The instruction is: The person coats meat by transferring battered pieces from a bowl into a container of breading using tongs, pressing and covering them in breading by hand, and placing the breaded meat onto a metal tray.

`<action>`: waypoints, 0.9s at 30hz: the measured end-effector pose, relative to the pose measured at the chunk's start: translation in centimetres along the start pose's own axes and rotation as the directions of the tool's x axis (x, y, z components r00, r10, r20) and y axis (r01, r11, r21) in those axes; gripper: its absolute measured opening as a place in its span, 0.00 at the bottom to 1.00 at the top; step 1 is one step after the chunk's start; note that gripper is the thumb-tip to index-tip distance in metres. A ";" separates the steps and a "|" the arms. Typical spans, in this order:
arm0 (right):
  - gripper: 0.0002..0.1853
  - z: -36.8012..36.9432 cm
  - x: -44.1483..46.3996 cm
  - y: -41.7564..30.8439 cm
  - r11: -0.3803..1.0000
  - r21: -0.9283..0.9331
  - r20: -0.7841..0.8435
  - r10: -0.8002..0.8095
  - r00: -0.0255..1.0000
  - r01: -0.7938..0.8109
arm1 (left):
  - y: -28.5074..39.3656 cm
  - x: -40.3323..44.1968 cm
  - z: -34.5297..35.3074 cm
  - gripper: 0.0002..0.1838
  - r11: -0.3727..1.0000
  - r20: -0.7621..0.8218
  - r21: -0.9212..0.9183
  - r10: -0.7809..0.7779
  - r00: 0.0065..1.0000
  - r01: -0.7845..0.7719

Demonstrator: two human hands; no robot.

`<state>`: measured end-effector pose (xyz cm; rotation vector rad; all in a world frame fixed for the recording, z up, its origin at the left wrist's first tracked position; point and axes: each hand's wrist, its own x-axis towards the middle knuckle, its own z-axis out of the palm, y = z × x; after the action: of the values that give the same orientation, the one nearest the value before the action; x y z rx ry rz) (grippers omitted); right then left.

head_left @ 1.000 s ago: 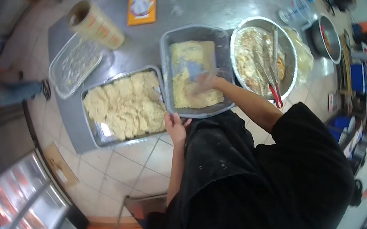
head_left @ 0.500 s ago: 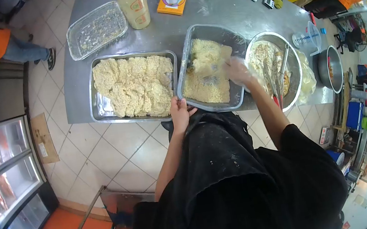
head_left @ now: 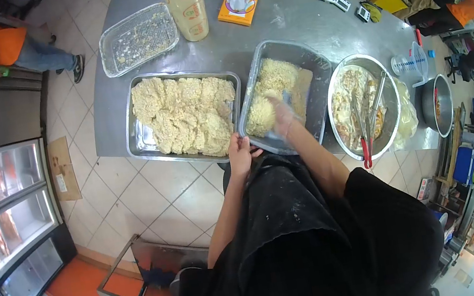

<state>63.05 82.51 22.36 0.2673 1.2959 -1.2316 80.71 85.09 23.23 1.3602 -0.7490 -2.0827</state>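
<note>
My left hand (head_left: 240, 152) is closed on the near left corner of a grey plastic tub (head_left: 315, 61), its fingers at the rim. Inside the tub, my right hand (head_left: 284, 117) touches the pale yellow crumbs (head_left: 278, 74); its fingers are blurred and partly hidden. To the left stands a metal tray (head_left: 133, 145) holding many crumb-coated pieces (head_left: 186, 116). On the right a metal bowl (head_left: 395, 118) contains wet, pale pieces, with red-handled tongs (head_left: 365, 147) lying across it.
Behind the tray are a clear plastic container (head_left: 106, 51) and a large roll of film (head_left: 187, 11). An orange packet (head_left: 239, 3) and small timers (head_left: 335, 0) lie farther back. Another metal bowl (head_left: 445, 111) stands right. People stand at the far left and far right.
My right hand has moved from the tub's right side to its near left part, and the crumbs have been shifted leftward into heaps. My left hand stays at the tub's corner. The view has shifted.
</note>
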 end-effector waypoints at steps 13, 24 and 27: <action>0.29 -1.5 3.0 0.0 -0.603 -0.778 0.529 -0.476 0.702 0.177 | -1.6 0.1 -0.8 0.11 1.000 -0.025 -0.031 -0.002 1.000 0.001; 0.13 0.7 5.5 -3.1 -0.482 -0.845 0.522 -0.648 0.555 0.233 | 0.7 -1.1 0.4 0.10 0.992 -0.061 -0.113 -0.067 0.996 0.060; 0.12 2.4 4.1 -4.8 -0.512 -0.852 0.469 -0.649 0.599 0.112 | 0.6 -0.8 0.0 0.10 0.995 -0.034 -0.091 -0.049 0.998 0.046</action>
<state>59.72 76.60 22.00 -1.6939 2.5080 -0.1528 81.02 85.21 24.14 1.3751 -0.6055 -2.0959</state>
